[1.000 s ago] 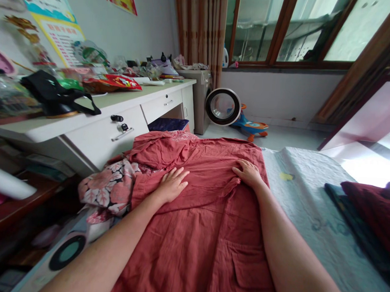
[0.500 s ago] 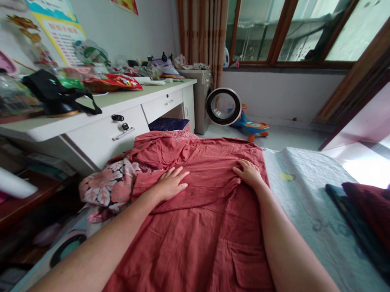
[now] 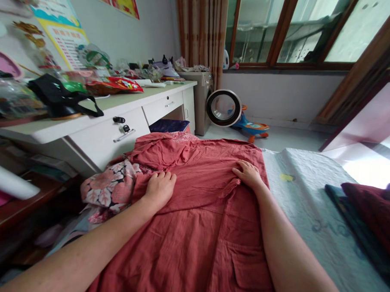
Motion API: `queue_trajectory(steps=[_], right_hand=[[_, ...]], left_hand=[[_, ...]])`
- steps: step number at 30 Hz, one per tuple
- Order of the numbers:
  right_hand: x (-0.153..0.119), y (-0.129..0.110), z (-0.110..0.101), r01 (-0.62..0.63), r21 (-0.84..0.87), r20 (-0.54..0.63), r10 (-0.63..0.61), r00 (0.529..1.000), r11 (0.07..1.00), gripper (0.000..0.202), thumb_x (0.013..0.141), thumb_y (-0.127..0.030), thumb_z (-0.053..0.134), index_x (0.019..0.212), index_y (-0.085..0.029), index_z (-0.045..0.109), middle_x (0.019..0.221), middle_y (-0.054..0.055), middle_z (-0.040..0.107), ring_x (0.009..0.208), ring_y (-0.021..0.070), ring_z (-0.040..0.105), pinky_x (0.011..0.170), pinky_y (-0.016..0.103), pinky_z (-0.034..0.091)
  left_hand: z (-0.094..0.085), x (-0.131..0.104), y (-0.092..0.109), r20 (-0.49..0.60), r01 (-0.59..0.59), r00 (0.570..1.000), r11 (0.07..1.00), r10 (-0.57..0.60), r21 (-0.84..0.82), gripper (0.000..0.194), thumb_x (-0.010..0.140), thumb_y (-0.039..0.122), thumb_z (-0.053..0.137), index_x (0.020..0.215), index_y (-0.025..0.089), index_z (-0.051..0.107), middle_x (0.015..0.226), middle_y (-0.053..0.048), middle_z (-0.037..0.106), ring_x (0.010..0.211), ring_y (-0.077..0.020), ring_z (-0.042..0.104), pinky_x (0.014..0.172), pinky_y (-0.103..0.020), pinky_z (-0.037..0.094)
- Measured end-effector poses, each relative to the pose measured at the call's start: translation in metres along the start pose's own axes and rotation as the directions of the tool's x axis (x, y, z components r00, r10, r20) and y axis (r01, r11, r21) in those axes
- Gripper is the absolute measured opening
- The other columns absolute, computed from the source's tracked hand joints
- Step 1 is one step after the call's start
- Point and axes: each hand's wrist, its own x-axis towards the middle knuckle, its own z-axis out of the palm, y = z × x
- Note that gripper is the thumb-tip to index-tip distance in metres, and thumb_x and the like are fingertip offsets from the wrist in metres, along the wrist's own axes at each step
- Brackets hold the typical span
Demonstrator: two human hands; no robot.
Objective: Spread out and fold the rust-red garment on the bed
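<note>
The left hand (image 3: 161, 188) curls on the red garment (image 3: 187, 236), whether pinching I cannot tell; the right hand (image 3: 248, 173) rests loosely opened on it. The garment lies spread over the pale bedcover (image 3: 298, 198). Smoothing seems underway; creases call for even flattening.

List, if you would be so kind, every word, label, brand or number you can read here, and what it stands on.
No text reads clearly.
Yellow-edged wall poster: heading and lines of characters, too blurred to read.
Red packet: printed marks, too small and blurred.
Pale sheet: faint curly marks; cannot tell whether letters.
</note>
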Motion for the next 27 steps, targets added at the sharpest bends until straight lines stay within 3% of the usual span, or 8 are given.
queue_trajectory(steps=[2, 7, 10, 13, 16, 20, 27], right_hand=[[0.0, -0.001, 0.0, -0.001, -0.001, -0.002, 0.001, 1.0, 1.0, 0.051, 0.095, -0.05, 0.047, 0.137, -0.022, 0.054, 0.148, 0.008, 0.05, 0.138, 0.0254, 0.041, 0.113, 0.044, 0.029], [-0.001, -0.002, -0.001, -0.001, 0.007, 0.002, 0.001, 1.0, 1.0, 0.05, 0.094, -0.049, 0.049, 0.136, -0.021, 0.055, 0.148, 0.009, 0.05, 0.138, 0.0255, 0.042, 0.114, 0.044, 0.029], [0.0, -0.001, -0.002, 0.002, 0.008, 0.007, -0.002, 1.0, 1.0, 0.048, 0.095, -0.048, 0.047, 0.135, -0.023, 0.056, 0.147, 0.008, 0.05, 0.137, 0.0243, 0.042, 0.114, 0.043, 0.029], [0.001, 0.001, -0.001, 0.017, 0.004, 0.023, -0.017, 1.0, 1.0, 0.044, 0.099, -0.04, 0.037, 0.135, -0.023, 0.055, 0.147, 0.006, 0.05, 0.137, 0.0215, 0.042, 0.115, 0.041, 0.029], [0.001, 0.004, 0.002, 0.012, -0.012, 0.021, -0.012, 1.0, 1.0, 0.044, 0.099, -0.033, 0.033, 0.137, -0.023, 0.054, 0.149, 0.006, 0.049, 0.139, 0.0207, 0.041, 0.115, 0.04, 0.028], [0.0, 0.004, 0.003, 0.021, -0.023, 0.016, -0.021, 1.0, 1.0, 0.046, 0.096, -0.029, 0.038, 0.139, -0.021, 0.052, 0.149, 0.007, 0.048, 0.139, 0.0206, 0.04, 0.116, 0.04, 0.028], [-0.001, 0.0, 0.0, 0.021, -0.021, 0.024, -0.021, 1.0, 1.0, 0.048, 0.094, -0.03, 0.04, 0.14, -0.019, 0.051, 0.151, 0.008, 0.046, 0.14, 0.021, 0.038, 0.116, 0.04, 0.026]], left_hand=[[-0.012, 0.011, 0.017, 0.029, 0.027, 0.999, 0.999, -0.026, -0.045, 0.04, 0.091, 0.01, 0.033, 0.105, 0.016, 0.07, 0.107, -0.019, 0.068, 0.107, -0.0333, 0.06, 0.091, -0.049, 0.042], [-0.032, 0.058, 0.089, -0.033, -0.17, 0.985, 0.949, 0.168, -0.264, 0.037, 0.09, 0.012, 0.039, 0.112, 0.02, 0.067, 0.114, -0.011, 0.068, 0.109, -0.0244, 0.062, 0.095, -0.038, 0.045], [-0.03, 0.091, 0.135, -0.055, -0.171, 0.985, 0.907, 0.162, -0.384, 0.036, 0.092, 0.014, 0.039, 0.116, 0.018, 0.065, 0.117, -0.011, 0.068, 0.11, -0.0223, 0.062, 0.097, -0.033, 0.047], [-0.015, 0.114, 0.164, -0.131, -0.202, 0.979, 0.855, 0.158, -0.477, 0.039, 0.096, 0.018, 0.034, 0.125, 0.013, 0.059, 0.128, -0.012, 0.064, 0.121, -0.0209, 0.057, 0.105, -0.031, 0.042], [0.006, 0.121, 0.171, -0.123, -0.23, 0.973, 0.845, 0.194, -0.482, 0.043, 0.096, 0.017, 0.033, 0.132, 0.015, 0.055, 0.139, -0.01, 0.058, 0.13, -0.0193, 0.05, 0.111, -0.032, 0.036], [0.024, 0.118, 0.163, -0.046, -0.193, 0.98, 0.87, 0.193, -0.454, 0.05, 0.097, 0.034, 0.036, 0.145, 0.021, 0.044, 0.158, -0.008, 0.037, 0.146, -0.0243, 0.03, 0.12, -0.046, 0.023], [0.018, 0.116, 0.144, 0.191, 0.017, 0.979, 0.898, 0.075, -0.439, 0.095, 0.075, 0.086, 0.039, 0.153, 0.033, 0.029, 0.166, -0.01, 0.011, 0.149, -0.0463, 0.001, 0.113, -0.07, 0.005]])
